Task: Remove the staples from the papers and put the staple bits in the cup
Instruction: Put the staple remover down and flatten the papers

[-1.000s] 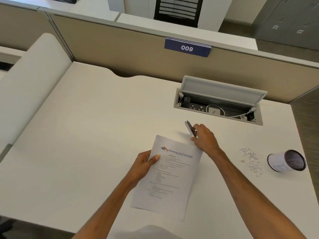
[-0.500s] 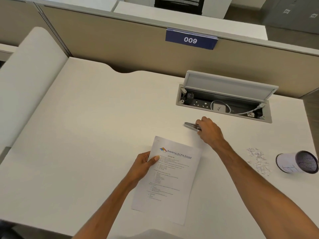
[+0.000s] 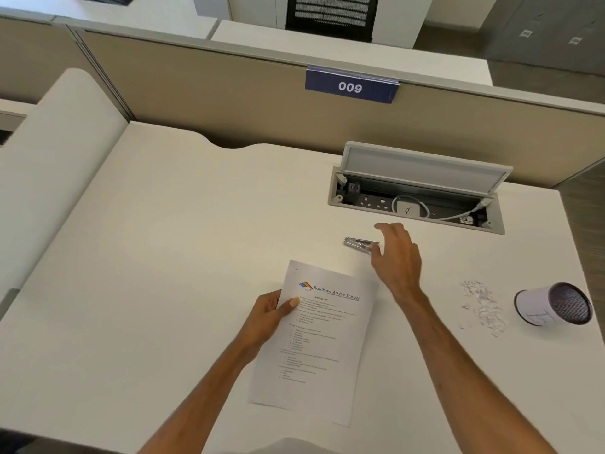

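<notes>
On the white desk, near its front edge, the stapled papers lie flat with the "Rainbow Art Pre School" heading pointing away from the person. The left hand pinches their left edge, thumb on top and fingers curled beneath, most likely to keep the sheets from sliding or to ready them for turning. The right hand hovers just beside the metal staple remover, fingers spread and loose, gripping nothing; whether the thumb touches the tool's near end is hard to tell. The tool lies on the desk just beyond the papers' top right corner, within easy reach of that hand.

Well to the right, a scatter of staple bits sits on the desk just beside the cup, which lies tipped on its side with its dark mouth facing right. So the bits are outside the cup, and gathering them looks like work left to do.

No staple can be made out on the papers; the top left corner shows only a faint mark. How many sheets are in the stack is unclear. The left fingers are hidden under the paper, and both forearms run out of view at the bottom. The open cable box behind holds sockets and a white cable
</notes>
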`<state>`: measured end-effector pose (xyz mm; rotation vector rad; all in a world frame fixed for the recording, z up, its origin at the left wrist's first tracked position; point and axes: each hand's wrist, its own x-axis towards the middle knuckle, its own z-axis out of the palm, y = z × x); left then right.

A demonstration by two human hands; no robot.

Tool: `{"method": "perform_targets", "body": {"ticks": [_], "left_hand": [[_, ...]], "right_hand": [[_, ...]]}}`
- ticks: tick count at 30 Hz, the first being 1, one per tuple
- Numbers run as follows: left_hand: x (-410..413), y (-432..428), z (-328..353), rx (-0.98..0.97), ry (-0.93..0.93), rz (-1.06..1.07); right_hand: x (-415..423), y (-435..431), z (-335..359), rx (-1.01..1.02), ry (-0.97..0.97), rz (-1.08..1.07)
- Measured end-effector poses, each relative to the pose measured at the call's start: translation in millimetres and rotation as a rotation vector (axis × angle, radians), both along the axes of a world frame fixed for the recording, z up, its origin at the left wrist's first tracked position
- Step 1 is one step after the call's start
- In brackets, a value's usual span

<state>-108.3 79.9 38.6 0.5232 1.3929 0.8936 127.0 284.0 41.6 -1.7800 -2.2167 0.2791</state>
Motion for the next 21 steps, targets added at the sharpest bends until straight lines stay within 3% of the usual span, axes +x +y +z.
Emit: {"method": "perform_targets", "body": {"ticks": [2, 4, 7, 10, 21], "left_hand": [[2, -2, 3, 0.010, -0.022, 0.015], [6, -4, 8, 0.024, -0.035, 0.021], [13, -8, 19, 0.062, -0.032, 0.017], [20, -14, 33, 0.108, -0.025, 0.026], [38, -25, 83, 0.261, 0.007, 0.155]], "right_hand": [[-12, -34, 24, 0.075, 0.142, -0.058], [-23, -69, 45, -0.006, 0.229, -0.099], [-33, -113, 63, -0.185, 0.253, -0.059], [-43, -145, 78, -0.234, 0.267, 0.008], [-61, -184, 124, -0.019, 0.229, 0.093]]}}
